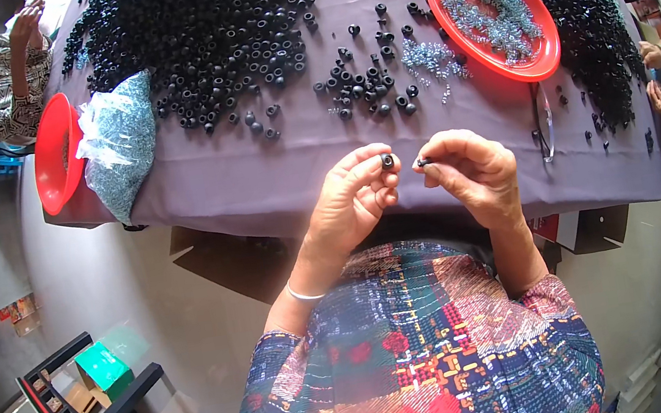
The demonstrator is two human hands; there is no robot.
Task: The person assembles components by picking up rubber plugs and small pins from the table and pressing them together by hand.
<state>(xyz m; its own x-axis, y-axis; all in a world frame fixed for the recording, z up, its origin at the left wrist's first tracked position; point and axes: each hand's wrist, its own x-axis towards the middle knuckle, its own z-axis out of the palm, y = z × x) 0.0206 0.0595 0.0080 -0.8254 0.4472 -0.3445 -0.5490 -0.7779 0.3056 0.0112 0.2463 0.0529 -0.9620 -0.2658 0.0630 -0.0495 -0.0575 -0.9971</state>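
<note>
Just past the table's near edge, my left hand (347,200) pinches a small round black part (387,161) between thumb and forefinger. Its open hole faces up. A short distance to the right, my right hand (475,172) is closed on a smaller, thin black piece (424,162) held at the fingertips. The two parts are apart. Beyond my hands lies a small group of similar round black parts (368,85). Beside it is a little heap of tiny silvery-blue pieces (430,57), too small to tell their kind.
A large heap of black parts (211,36) covers the far left. A red plate (552,58) of silvery pieces stands right, beside another black heap (592,39). Left are a filled plastic bag (124,139) and a red bowl (49,163). Other people's hands (26,30) show at both sides.
</note>
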